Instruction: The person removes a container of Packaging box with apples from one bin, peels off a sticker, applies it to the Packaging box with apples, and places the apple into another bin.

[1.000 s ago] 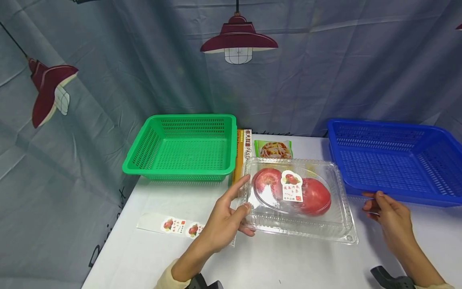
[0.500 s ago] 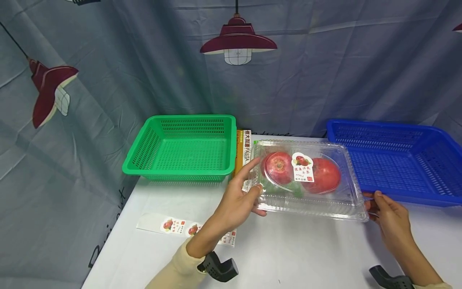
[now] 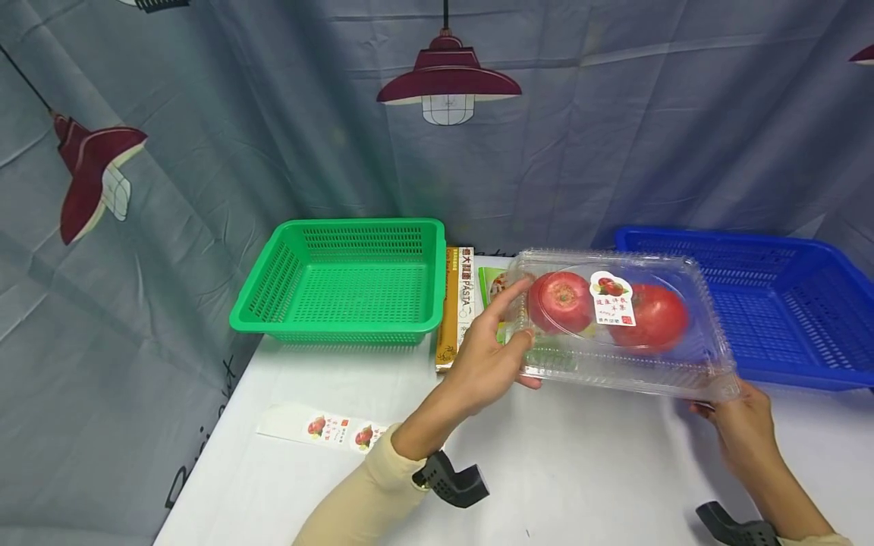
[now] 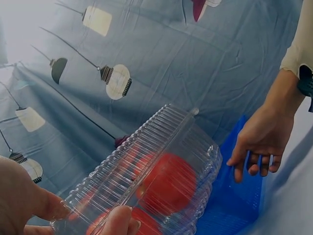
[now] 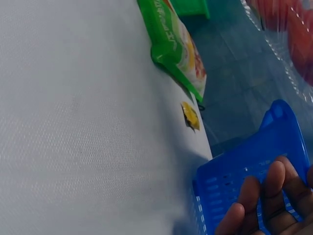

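My left hand [image 3: 485,360] grips the left end of a clear plastic clamshell box [image 3: 614,374], thumb on top and fingers underneath. The lidded box hangs tilted above the table. Inside lie two red apples [image 3: 561,302], and a white apple sticker [image 3: 613,298] is on the lid. My right hand [image 3: 744,428] is under the box's right front corner in the head view, partly hidden by it. The left wrist view shows the right hand [image 4: 266,134] apart from the box, fingers loosely bent and holding nothing.
A blue basket [image 3: 806,378] stands at the right, partly behind the box. At the back left is a green basket [image 3: 341,329]. Between them lie a pasta box [image 3: 451,318] and a green food packet [image 5: 168,44]. A sticker strip [image 3: 287,423] lies at the left front.
My left hand has carried the clamshell box to the right and away from me, so it now overlaps the blue basket's left side in view. The right hand has barely moved.
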Motion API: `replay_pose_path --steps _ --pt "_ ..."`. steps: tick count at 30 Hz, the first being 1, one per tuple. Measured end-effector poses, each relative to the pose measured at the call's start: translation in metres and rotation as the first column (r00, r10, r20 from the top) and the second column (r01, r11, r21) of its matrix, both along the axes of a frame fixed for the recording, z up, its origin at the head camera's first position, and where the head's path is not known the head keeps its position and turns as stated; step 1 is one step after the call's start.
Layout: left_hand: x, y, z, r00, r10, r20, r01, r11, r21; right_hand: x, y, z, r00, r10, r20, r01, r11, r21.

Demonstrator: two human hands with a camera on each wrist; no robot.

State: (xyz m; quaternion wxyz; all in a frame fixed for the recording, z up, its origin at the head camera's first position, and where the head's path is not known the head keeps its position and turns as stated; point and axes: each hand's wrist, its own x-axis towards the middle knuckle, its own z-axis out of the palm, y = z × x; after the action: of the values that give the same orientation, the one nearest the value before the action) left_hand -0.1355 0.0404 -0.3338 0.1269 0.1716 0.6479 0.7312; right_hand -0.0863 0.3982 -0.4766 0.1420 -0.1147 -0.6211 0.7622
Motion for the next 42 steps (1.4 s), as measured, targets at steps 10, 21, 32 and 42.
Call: replay_pose_path --steps 10,21,32,42 --pt "-0.012 0.022 0.002 1.0 -0.002 0.006 0.002 1.0 -0.012 0.007 -0.018 0.026 0.999 0.033 0.012 -0.033 0.999 -0.001" --pt "-0.019 0.049 0.0 1.0 0.01 0.016 -0.009 0.999 -0.04 0.007 -0.019 0.025 0.999 0.049 0.005 -0.049 0.999 0.0" --pt "-0.031 0.082 0.011 1.0 0.031 0.004 -0.03 0.995 -0.098 0.005 -0.018 0.026 0.998 0.064 0.011 -0.065 0.996 0.064" --pt "-0.031 0.116 0.018 0.998 0.059 0.015 -0.056 0.985 -0.161 0.006 -0.019 0.026 0.997 0.076 0.011 -0.077 0.993 0.094"
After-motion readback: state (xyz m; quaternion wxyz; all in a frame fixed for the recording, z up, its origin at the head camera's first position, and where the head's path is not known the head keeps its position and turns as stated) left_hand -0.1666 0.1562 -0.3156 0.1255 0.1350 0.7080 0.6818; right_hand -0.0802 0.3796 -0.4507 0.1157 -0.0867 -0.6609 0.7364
